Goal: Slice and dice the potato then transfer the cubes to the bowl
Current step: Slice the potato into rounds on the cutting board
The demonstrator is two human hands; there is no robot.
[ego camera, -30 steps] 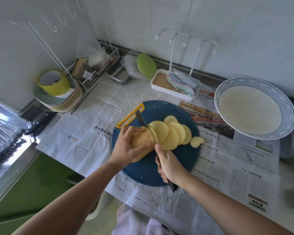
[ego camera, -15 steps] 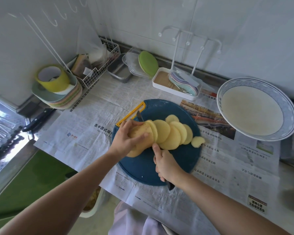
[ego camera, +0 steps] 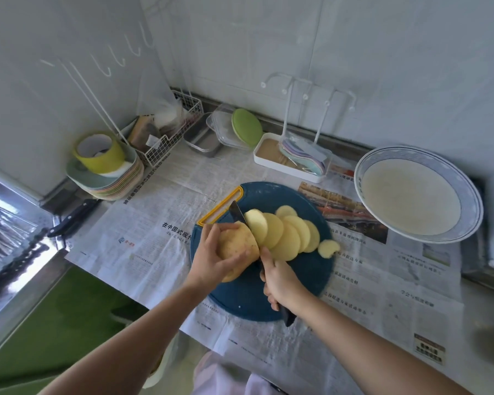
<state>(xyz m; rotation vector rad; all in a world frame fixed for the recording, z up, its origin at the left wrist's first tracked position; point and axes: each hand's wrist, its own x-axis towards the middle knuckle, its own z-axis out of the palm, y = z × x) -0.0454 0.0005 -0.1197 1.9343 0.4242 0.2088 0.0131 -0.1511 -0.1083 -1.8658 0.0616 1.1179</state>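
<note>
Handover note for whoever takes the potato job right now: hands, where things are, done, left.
Left hand grips the uncut part of the potato on the blue cutting board.
Right hand grips the knife, blade down between the potato and the newest slice.
Done: a row of round slices lies overlapped on the board, right of the potato.
Left: finish slicing, dice everything, move the cubes to the bowl at the right, which holds no potato.
</note>
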